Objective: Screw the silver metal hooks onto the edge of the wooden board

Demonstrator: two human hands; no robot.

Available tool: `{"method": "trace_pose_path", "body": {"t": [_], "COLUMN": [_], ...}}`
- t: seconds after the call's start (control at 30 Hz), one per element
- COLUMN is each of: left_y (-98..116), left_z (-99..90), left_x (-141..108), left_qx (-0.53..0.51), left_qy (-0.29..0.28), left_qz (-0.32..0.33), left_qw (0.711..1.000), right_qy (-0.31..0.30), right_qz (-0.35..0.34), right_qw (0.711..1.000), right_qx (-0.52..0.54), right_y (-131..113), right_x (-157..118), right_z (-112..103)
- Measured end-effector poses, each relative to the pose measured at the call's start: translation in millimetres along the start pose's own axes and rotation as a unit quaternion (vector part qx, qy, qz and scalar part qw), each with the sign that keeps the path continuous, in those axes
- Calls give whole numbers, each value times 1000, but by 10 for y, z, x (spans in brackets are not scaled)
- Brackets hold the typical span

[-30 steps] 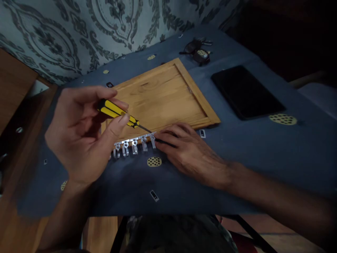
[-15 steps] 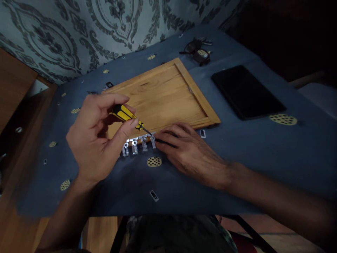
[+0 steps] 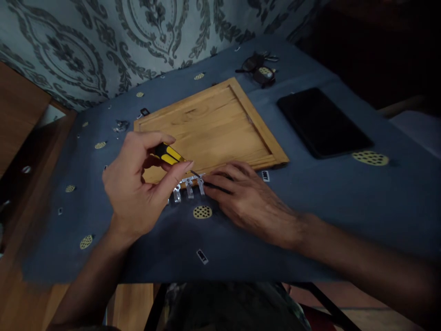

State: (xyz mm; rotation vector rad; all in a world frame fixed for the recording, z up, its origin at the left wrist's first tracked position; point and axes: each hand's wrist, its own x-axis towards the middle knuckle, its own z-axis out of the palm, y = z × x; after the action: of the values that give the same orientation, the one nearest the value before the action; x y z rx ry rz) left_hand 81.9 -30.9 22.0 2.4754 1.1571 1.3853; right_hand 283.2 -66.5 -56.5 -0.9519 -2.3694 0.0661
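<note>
My left hand (image 3: 139, 184) is closed around a yellow-and-black screwdriver (image 3: 168, 154), thumb below the handle and index finger above. The thin shaft slants down to the right, its tip at the last visible hook of a silver metal hook rail (image 3: 189, 187). That rail lies along the near edge of a framed wooden board (image 3: 206, 124), its hooks hanging toward me. My right hand (image 3: 246, 202) is closed at the rail's right end, fingers curled together against it and the board's edge. Its fingertips and the rail's end are partly hidden, and my left hand covers the rail's left part.
A blue patterned cloth (image 3: 310, 193) covers the table. A dark tablet (image 3: 324, 122) lies to the right, and sunglasses (image 3: 258, 71) lie behind the board. Small metal pieces (image 3: 121, 125) and a small dark object (image 3: 144, 111) are at the back left, near the patterned wall (image 3: 103, 46).
My left hand has shifted right and slightly down along the screwdriver, covering more of its handle and the rail. The tip stays at the same hook; my right hand has barely moved.
</note>
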Motion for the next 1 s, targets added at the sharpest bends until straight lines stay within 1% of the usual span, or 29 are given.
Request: {"method": "trace_pose_path", "body": {"t": [0.07,0.3,0.47,0.63,0.83,0.93,1.0], "left_y": [8,41,21,-32,-48,-58,-58], "left_z": [-2,3,-6,-26,-64,-62,-48], "left_x": [-11,16,9,1,49,48,37], "left_qx": [-4,29,18,-33,-115,-119,-114], "left_qy": [-6,9,10,-34,-97,-108,-101], "left_qz": [-3,21,6,-20,-14,-19,-12], "left_qw": [1000,999,1000,999,989,987,988], "right_qy": [7,-7,-11,-12,-11,-4,-5], "right_qz": [-1,1,4,6,0,2,1], "right_qw": [1000,1000,1000,1000,1000,1000,1000], "right_qx": [-7,-6,11,7,4,7,3], "right_y": [-2,-9,-1,-2,-1,0,-3], "right_x": [2,5,3,4,-5,-10,-9], "right_z": [-1,-20,-4,-6,-10,-3,-2]}}
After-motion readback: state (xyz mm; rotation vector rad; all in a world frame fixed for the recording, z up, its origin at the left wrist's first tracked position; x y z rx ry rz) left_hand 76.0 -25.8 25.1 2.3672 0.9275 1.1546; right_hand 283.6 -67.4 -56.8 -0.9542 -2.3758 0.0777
